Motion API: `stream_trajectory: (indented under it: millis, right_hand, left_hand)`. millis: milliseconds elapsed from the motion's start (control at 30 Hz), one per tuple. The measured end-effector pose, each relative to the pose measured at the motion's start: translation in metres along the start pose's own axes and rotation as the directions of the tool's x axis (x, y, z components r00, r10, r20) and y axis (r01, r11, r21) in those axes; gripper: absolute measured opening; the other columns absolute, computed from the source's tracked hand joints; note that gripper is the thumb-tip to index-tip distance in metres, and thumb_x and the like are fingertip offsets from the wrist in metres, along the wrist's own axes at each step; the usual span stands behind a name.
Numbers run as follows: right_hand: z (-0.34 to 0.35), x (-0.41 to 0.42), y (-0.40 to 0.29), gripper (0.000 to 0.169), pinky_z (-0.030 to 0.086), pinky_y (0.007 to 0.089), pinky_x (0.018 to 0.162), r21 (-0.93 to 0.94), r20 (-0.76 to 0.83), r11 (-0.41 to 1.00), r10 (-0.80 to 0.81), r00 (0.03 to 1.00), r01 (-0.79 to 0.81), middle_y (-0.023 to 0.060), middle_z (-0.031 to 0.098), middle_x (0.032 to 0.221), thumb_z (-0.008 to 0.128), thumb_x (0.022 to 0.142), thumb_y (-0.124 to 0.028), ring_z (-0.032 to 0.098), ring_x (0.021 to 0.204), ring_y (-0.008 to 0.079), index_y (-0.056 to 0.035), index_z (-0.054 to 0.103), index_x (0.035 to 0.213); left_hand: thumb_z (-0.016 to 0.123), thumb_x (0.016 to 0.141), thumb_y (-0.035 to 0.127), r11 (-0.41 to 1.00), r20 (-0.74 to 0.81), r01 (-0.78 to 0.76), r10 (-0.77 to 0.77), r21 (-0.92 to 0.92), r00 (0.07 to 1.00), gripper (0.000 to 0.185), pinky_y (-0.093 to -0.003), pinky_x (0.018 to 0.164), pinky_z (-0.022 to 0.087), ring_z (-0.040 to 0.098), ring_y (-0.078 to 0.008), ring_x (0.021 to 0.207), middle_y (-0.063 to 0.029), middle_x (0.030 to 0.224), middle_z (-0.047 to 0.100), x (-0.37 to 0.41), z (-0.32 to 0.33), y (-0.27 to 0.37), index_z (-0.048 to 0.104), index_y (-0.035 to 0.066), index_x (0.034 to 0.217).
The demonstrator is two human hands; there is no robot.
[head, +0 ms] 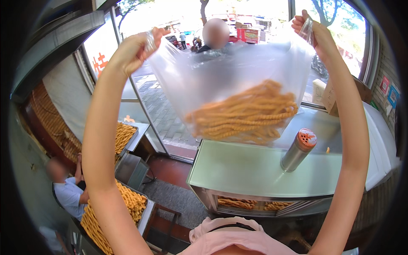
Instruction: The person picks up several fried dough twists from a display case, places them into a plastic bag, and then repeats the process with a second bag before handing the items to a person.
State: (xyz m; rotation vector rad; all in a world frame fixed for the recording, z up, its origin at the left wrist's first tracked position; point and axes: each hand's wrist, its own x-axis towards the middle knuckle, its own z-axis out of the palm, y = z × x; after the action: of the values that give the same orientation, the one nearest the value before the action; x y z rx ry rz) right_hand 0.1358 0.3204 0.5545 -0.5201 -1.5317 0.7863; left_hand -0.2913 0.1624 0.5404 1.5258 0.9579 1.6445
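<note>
Raised before me, a translucent plastic bag (220, 73) hangs between my two hands. My left hand (143, 49) grips one of its handles at the upper left, and my right hand (310, 33) grips the other at the upper right. Fried dough twists (245, 111) lie in a heap at the bottom of the bag. Beneath and to the right of it, a metal shaker (296, 151) with a perforated, red-stained lid stands on the display counter (255, 172). More twists (237, 202) are visible inside the counter.
Large trays of twists (134, 200) stand at the left, near a seated person (68, 191). Another person (216, 35) is beyond the bag, outside the window. Cardboard boxes (330, 97) sit at the counter's right end. A metal hood edge (60, 41) juts in at the upper left.
</note>
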Motion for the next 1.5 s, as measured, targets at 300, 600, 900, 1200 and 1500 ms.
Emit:
stream_trajectory:
  millis: [300, 600, 900, 1200, 1500]
  right_hand:
    - [0.071, -0.065, -0.030, 0.046, 0.052, 0.0254, 0.065, -0.625, 0.432, 0.779, 0.401, 0.808, -0.052, 0.0075, 0.068, 0.083, 0.057, 0.086, -0.045, 0.065, 0.074, 0.0110, -0.0012, 0.067, 0.096]
    - [0.125, -0.065, 0.008, 0.018, 0.040, 0.0301, 0.062, -0.782, 0.511, 0.528, 0.241, 0.825, 0.330, 0.0071, 0.050, 0.072, 0.058, 0.077, -0.017, 0.048, 0.066, 0.0168, -0.0010, 0.053, 0.081]
    - [0.074, -0.060, 0.045, 0.023, 0.042, 0.0318, 0.074, -0.743, 0.576, 0.474, 0.093, 0.812, 0.473, 0.0091, 0.050, 0.084, 0.059, 0.072, -0.016, 0.051, 0.081, 0.0212, -0.0035, 0.052, 0.090]
    - [0.037, -0.087, 0.072, 0.025, 0.050, 0.0275, 0.076, -0.011, 0.375, 0.905, 0.399, 0.837, -0.426, 0.0105, 0.061, 0.092, 0.048, 0.080, -0.001, 0.060, 0.081, 0.0168, 0.0063, 0.061, 0.100]
    - [0.089, -0.084, 0.063, 0.017, 0.045, 0.0160, 0.049, -0.301, 0.468, 0.851, 0.524, 0.711, -0.430, 0.0028, 0.060, 0.071, 0.057, 0.084, -0.011, 0.057, 0.057, 0.0058, 0.0033, 0.063, 0.091]
  left_hand:
    - [0.070, 0.077, 0.032, 0.659, 0.279, -0.317, 0.167, 0.682, 0.946, 0.049, -0.0298, 0.080, 0.050, 0.060, -0.0171, 0.097, -0.0061, 0.103, 0.064, 0.029, 0.066, -0.070, 0.057, 0.009, 0.118]
    - [0.069, 0.070, 0.016, 0.539, 0.272, -0.633, 0.602, 0.556, 0.751, 0.033, -0.0390, 0.081, 0.045, 0.056, -0.0320, 0.094, -0.0145, 0.099, 0.057, 0.022, 0.151, -0.130, 0.056, 0.000, 0.096]
    - [0.053, 0.084, 0.011, 0.985, 0.446, -0.128, 0.168, -0.117, 0.879, 0.017, -0.0256, 0.058, 0.044, 0.054, -0.0091, 0.063, -0.0035, 0.068, 0.058, 0.015, 0.102, -0.170, 0.058, -0.002, 0.074]
    - [0.043, 0.085, 0.007, 0.604, 0.485, 0.437, -0.094, -0.667, 0.870, 0.026, -0.0306, 0.081, 0.053, 0.061, -0.0145, 0.069, -0.0108, 0.092, 0.062, 0.027, 0.082, -0.198, 0.053, -0.007, 0.105]
    - [0.060, 0.087, 0.018, 0.984, 0.463, 0.121, -0.168, 0.129, 0.870, 0.039, -0.0165, 0.057, 0.050, 0.062, -0.0076, 0.069, -0.0038, 0.092, 0.061, 0.017, 0.164, -0.162, 0.049, 0.003, 0.121]
